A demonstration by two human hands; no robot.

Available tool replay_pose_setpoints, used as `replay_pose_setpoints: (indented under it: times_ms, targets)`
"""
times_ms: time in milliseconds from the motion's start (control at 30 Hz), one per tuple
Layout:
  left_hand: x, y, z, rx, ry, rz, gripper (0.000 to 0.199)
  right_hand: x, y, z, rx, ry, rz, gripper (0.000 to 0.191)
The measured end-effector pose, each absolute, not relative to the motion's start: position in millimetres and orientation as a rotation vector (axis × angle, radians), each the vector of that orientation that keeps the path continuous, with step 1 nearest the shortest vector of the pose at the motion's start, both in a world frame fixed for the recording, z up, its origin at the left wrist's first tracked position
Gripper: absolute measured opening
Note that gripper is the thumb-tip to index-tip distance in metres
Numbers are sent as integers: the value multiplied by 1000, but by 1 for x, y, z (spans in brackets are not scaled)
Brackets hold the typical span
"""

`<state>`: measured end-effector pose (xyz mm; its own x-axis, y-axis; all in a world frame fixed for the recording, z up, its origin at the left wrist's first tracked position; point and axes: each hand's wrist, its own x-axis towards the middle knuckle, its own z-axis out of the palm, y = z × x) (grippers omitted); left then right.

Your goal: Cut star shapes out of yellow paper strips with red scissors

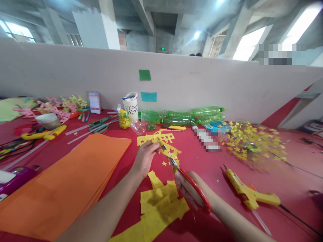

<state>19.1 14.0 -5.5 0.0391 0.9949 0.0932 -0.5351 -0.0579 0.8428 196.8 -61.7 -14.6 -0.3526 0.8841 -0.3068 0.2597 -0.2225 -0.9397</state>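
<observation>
Between its fingers my left hand pinches a small piece of yellow paper. My right hand grips red-handled scissors, whose blades point up and left toward that piece. Whether the blades touch the paper I cannot tell. Below the scissor tips lie loose cut stars. Behind my left hand is a yellow strip with star-shaped holes. Nearer to me, several yellow sheets with faint drawn lines overlap on the red table.
Orange sheets lie at left, a yellow glue gun at right. Green plastic bottles, a white cup and a yellow utility knife are at the back. A cluster of yellow stars stands back right, before the partition.
</observation>
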Motion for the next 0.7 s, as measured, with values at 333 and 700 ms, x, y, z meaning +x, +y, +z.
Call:
replay_pose_setpoints:
  times_ms: [333,700]
  targets:
    - [15,16,-5,863,693,1477,6,196,-61,-8,-1395,-1578,1547,54]
    - [13,20,-1,875,764,1537,8,197,-60,-4,-1450,-1562,1553,52]
